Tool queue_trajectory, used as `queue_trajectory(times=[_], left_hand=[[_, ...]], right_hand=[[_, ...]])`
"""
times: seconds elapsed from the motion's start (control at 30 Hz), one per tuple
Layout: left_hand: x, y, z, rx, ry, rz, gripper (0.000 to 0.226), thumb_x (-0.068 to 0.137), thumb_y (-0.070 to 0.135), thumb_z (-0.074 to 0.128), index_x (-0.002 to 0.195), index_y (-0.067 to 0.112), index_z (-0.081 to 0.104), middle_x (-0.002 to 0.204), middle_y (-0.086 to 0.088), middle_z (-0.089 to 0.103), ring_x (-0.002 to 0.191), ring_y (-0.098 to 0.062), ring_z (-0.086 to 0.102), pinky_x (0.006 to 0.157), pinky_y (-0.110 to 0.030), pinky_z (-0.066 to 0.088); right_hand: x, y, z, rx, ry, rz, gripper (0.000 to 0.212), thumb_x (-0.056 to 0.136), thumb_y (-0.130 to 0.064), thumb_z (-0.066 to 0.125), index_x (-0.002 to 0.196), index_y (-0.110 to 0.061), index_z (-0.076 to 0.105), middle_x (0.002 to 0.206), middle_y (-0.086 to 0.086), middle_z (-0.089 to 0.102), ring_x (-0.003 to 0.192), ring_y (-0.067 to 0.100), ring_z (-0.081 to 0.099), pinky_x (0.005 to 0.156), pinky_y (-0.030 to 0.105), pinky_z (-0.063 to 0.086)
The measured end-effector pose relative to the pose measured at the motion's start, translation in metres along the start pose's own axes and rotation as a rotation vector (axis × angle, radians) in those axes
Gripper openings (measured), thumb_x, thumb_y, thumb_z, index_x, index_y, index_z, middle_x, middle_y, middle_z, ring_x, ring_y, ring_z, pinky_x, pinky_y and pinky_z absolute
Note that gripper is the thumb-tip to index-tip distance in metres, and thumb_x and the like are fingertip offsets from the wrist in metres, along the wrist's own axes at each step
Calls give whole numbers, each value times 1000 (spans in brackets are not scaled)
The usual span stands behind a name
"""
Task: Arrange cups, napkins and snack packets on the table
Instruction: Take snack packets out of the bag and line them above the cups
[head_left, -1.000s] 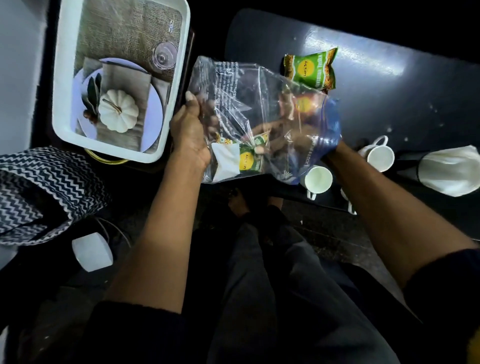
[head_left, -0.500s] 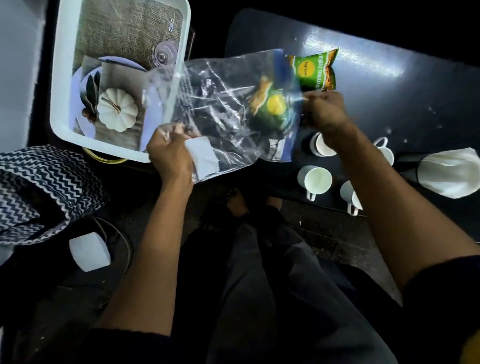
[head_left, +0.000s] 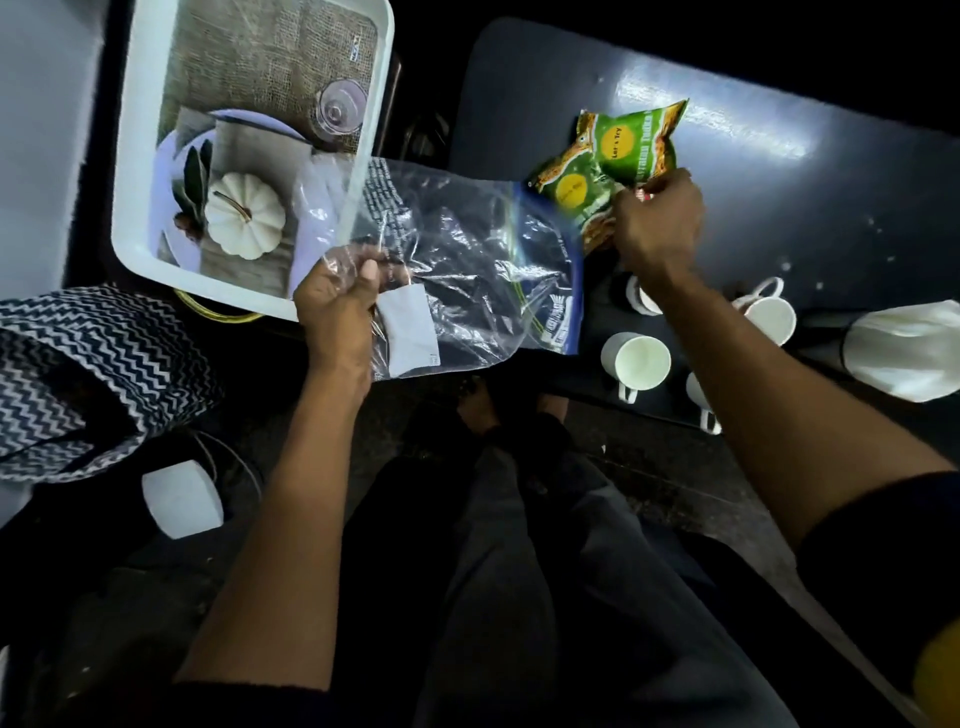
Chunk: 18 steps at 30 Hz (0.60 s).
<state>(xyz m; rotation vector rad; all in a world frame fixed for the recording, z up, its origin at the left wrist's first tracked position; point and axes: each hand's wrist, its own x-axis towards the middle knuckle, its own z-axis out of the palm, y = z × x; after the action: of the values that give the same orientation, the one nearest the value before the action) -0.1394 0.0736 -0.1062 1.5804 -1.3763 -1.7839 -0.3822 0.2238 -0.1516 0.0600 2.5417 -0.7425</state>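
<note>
Zigzag bag (head_left: 78, 364) far left, white tray (head_left: 249, 156) beyond left hand (head_left: 335, 301) pinching clear bag (head_left: 467, 270), right hand (head_left: 657, 223) gripping green packet (head_left: 576, 189) over dark table (head_left: 779, 156), second packet (head_left: 634, 137) just beyond, white cups (head_left: 635, 358) nearer, white napkin (head_left: 909, 348) far right

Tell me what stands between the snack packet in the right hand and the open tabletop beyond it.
The right hand holds a snack packet partly overlapping a second packet on the table. That packet occupies the spot directly ahead; the tabletop to the right looks open.
</note>
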Motion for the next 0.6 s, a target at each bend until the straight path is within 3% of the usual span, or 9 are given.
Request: queue_trajectory(times=[0.07,0.2,0.33,0.4,0.53,0.6], left_hand=[[-2,2,3,-6,-35,-19,22,97,-8,51,90,10,63,64,3,72,62,-9,68,67,-25,56],[-1,7,2,-2,-71,-40,23,98,-9,49,91,9,61,61,6,70,60,-7,66,65,-23,55],[-1,9,-1,-42,-107,-63,23,97,-9,50,90,10,61,63,7,69,61,-6,64,65,-21,55],[0,9,-4,-108,-146,-103,24,97,-10,49,89,9,61,67,8,68,62,-4,61,65,-19,54],[0,9,-9,-177,-284,-160,30,93,-10,49,86,13,67,73,7,69,65,-5,61,69,-19,51],[-1,9,-11,-269,-323,-242,18,84,-2,63,93,11,72,81,-1,73,74,-15,66,77,-33,52]], right_hand=[[-11,-2,4,-86,-18,-73,52,85,-38,59,127,-8,52,128,16,54,118,37,54,98,41,43],[-24,-6,13,-222,-22,-150,57,82,-35,61,129,-6,45,132,15,46,120,37,52,97,48,45],[-35,-11,12,-196,13,-247,50,82,-32,63,123,-8,47,127,13,47,115,32,53,87,35,42],[-44,-13,12,-84,-21,-390,49,79,-34,63,119,-10,50,121,10,48,109,26,53,89,36,47],[-70,-22,12,23,-197,-624,64,81,-53,65,132,-18,48,126,2,50,116,17,49,98,44,48],[-81,-34,9,143,-458,-586,78,81,-53,74,144,-25,39,140,1,46,126,14,47,103,38,45]])
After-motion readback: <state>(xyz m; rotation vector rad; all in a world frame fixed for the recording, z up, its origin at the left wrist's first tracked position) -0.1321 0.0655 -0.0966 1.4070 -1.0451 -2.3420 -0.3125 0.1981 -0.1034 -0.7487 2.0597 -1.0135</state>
